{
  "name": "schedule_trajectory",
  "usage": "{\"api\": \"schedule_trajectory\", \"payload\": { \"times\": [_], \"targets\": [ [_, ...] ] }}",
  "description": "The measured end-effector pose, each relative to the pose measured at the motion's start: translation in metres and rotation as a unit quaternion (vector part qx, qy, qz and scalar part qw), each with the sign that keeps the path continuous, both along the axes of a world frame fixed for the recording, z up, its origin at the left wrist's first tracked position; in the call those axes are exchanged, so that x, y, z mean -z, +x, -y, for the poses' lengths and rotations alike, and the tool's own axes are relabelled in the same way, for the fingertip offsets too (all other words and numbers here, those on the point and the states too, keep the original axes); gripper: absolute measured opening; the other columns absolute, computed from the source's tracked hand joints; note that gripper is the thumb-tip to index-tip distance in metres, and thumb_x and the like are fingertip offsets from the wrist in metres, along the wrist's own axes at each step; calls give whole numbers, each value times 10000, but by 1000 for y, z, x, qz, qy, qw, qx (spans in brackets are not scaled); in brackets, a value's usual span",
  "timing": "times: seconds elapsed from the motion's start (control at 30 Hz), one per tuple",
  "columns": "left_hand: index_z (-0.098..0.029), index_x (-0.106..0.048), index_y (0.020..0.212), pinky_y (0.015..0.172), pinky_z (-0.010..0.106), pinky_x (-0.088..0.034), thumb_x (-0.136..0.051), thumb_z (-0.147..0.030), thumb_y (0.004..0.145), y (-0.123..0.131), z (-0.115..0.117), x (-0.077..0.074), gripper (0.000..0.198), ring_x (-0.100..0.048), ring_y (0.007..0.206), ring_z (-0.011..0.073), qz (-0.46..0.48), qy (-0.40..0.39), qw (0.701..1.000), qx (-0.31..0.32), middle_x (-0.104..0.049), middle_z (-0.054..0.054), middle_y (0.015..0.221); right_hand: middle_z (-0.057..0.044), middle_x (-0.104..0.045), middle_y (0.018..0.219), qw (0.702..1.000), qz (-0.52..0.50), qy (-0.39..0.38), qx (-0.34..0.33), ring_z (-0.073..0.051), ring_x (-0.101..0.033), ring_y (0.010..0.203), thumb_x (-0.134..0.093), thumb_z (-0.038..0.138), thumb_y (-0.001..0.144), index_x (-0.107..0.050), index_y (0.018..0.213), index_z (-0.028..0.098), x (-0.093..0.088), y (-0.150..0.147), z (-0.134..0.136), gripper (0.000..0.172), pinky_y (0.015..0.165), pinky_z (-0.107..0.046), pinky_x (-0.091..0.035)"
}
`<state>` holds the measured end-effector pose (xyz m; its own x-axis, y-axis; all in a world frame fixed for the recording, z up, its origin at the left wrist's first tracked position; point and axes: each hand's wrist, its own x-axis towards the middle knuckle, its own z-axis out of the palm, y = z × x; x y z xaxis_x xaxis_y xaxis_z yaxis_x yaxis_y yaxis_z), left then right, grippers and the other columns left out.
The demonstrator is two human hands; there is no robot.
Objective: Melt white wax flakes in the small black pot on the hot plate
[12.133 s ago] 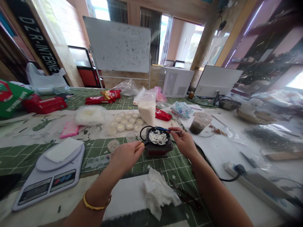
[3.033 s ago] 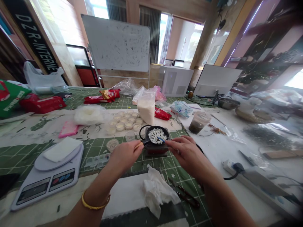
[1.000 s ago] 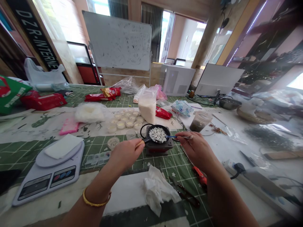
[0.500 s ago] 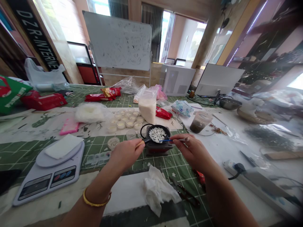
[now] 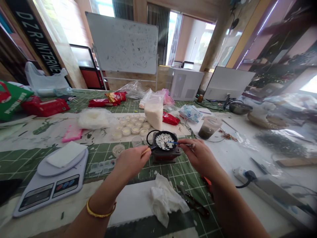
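Left hand grips the pan by its handle over the stove; right hand, right of the pan, pinches a stick among bits; likely stirring; next stroke calls for steadiness.

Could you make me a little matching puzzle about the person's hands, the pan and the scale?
Things:
1. left hand
2. right hand
3. pan
4. kitchen scale

Clues:
A. has white pieces inside
B. holds a thin blue stick
C. has something flat and white on top
D. grips a handle

Right pairs: 1-D, 2-B, 3-A, 4-C
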<state>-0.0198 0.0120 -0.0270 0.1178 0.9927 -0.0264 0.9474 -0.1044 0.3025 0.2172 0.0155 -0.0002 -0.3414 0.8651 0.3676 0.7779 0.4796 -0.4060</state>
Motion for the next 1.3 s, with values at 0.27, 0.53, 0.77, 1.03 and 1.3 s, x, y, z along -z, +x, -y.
{"api": "schedule_trajectory", "payload": {
  "times": [0.27, 0.53, 0.77, 1.03, 1.3],
  "targets": [
    [-299, -607, 1060, 598, 250, -342, -318, -444, 880, 0, 0, -1, 370, -616, 826, 206, 9, -10, 1000, -9, -694, 17, 921, -22, -701, 889, 1000, -3, -3, 1, -193, -614, 872, -425, 317, 887, -630, 985, 235, -1, -1, 2, 242, 832, -361, -412],
    [-296, -612, 1056, 606, 253, -345, -322, -437, 880, 0, 1, -1, 367, -619, 823, 207, 7, 0, 1000, -9, -697, 19, 909, -31, -704, 905, 1000, 7, 3, 16, -209, -621, 871, -431, 310, 880, -635, 978, 235, 1, 1, -3, 239, 822, -377, -414],
    [-278, -623, 987, 578, 248, -321, -315, -438, 879, 0, 0, -3, 364, -609, 786, 195, 8, -12, 1000, -6, -690, 16, 873, -27, -701, 908, 998, -41, -26, -44, -185, -629, 877, -445, 331, 872, -643, 976, 240, -2, -1, 3, 241, 811, -334, -447],
    [-279, -614, 1031, 590, 250, -327, -313, -438, 882, 1, 1, -4, 371, -610, 799, 202, 5, -14, 1000, -6, -690, 26, 881, -36, -694, 906, 998, -56, -4, 7, -196, -622, 861, -440, 339, 875, -634, 988, 231, -3, -1, 3, 249, 796, -347, -453],
    [-277, -610, 1042, 577, 255, -318, -310, -436, 883, 0, 1, -2, 375, -611, 786, 207, 4, -12, 1000, -5, -690, 28, 859, -35, -705, 884, 997, -81, 0, 17, -200, -630, 854, -472, 335, 861, -636, 949, 222, -7, 3, 8, 218, 799, -342, -451]
  ]
}}
